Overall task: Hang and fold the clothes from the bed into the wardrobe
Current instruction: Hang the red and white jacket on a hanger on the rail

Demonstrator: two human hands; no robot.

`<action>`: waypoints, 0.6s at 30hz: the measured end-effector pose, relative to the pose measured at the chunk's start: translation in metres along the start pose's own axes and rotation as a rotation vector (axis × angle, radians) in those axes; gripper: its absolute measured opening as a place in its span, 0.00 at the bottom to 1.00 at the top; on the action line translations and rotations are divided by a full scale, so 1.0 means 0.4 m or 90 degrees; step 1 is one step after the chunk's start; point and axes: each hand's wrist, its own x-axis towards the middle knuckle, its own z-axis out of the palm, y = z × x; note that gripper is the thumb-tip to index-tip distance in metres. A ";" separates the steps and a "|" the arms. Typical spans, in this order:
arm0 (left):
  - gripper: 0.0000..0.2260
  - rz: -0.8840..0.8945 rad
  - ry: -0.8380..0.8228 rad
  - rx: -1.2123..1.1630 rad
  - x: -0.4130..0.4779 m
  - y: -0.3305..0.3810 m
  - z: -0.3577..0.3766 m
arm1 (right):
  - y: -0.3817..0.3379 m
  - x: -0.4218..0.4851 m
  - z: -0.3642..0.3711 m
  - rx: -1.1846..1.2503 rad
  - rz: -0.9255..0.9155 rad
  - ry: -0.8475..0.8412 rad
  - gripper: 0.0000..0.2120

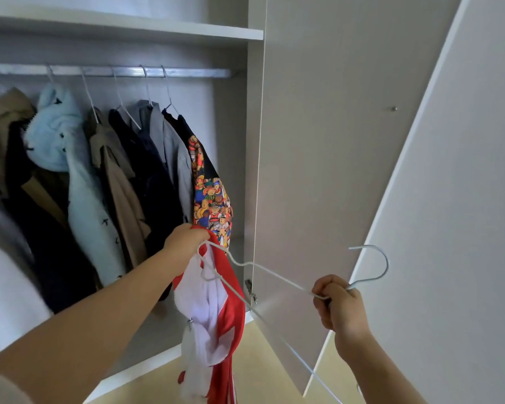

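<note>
In the head view, a red and white garment (213, 304) is bunched at its top in the closed left hand (184, 239), just in front of the open white wardrobe (254, 158). A white wire hanger (274, 277) is gripped at its neck by the closed right hand (337, 301), one arm already threaded into the garment, probably so it can be dressed before being hooked onto the metal rail (187, 72) beside the bear-print garment (212, 199).

Metal rail (187, 72) with about six hangered garments (79, 176); bare-looking shelf (216, 32) above.
</note>
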 end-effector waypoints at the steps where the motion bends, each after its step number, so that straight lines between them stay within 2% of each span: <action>1: 0.07 0.037 0.012 0.043 -0.002 -0.003 -0.004 | 0.001 0.005 -0.001 -0.002 -0.001 0.001 0.15; 7: 0.05 0.163 0.000 0.179 -0.021 0.001 -0.012 | 0.003 0.022 0.034 -0.002 -0.014 0.007 0.16; 9: 0.04 0.216 0.034 0.234 -0.033 0.006 -0.024 | 0.003 0.028 0.045 0.009 -0.010 0.020 0.15; 14: 0.05 0.398 0.138 0.502 -0.081 0.018 -0.043 | 0.007 0.028 0.070 -0.002 -0.009 0.017 0.15; 18: 0.05 0.411 0.063 0.493 -0.148 0.021 0.002 | 0.021 0.011 0.135 -0.040 -0.073 0.003 0.15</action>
